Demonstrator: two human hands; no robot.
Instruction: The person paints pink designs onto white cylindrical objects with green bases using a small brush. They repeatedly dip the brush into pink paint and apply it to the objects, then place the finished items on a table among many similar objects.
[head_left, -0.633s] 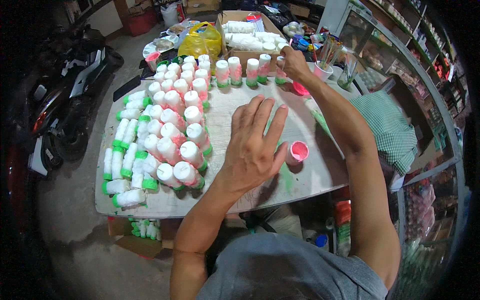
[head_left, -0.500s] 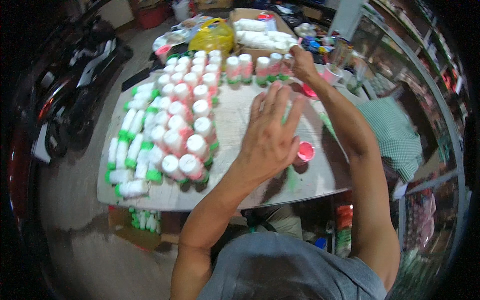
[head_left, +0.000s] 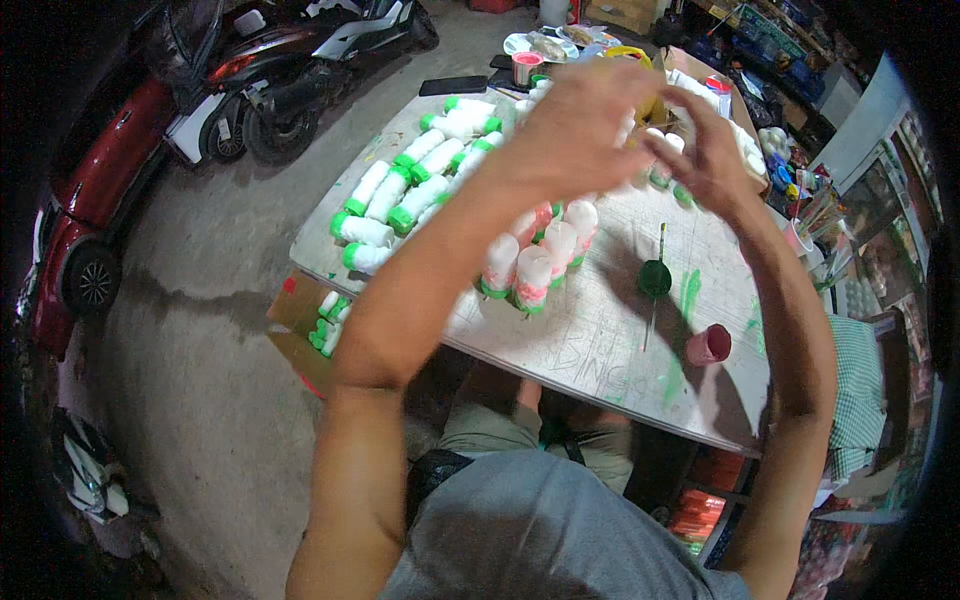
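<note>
My left hand (head_left: 585,135) reaches across the standing white cylinders and is blurred by motion; its fingers cannot be made out clearly. Beside it, my right hand (head_left: 708,155) has its fingers bent and its thumb apart, with nothing visible between them. Below both hands stand white cylinders (head_left: 535,270) with pink and green lower ends, several hidden behind my left forearm. To their left, white cylinders (head_left: 435,160) with green ends lie on their sides. A pink cup (head_left: 708,345) stands near the front right, and a dark green round piece (head_left: 655,278) with a thin stick across it lies nearby.
The pale table (head_left: 600,360) carries green smears. At its far side are a pink pot (head_left: 527,68), a dark phone-like slab (head_left: 457,86) and an open carton (head_left: 748,105) holding white cylinders. A carton (head_left: 300,330) sits below the left edge. Motorbikes (head_left: 320,80) stand beyond.
The view has swung left and tilted. My left hand has moved forward over the standing cylinders, and my right hand has come close to it from the far right.
</note>
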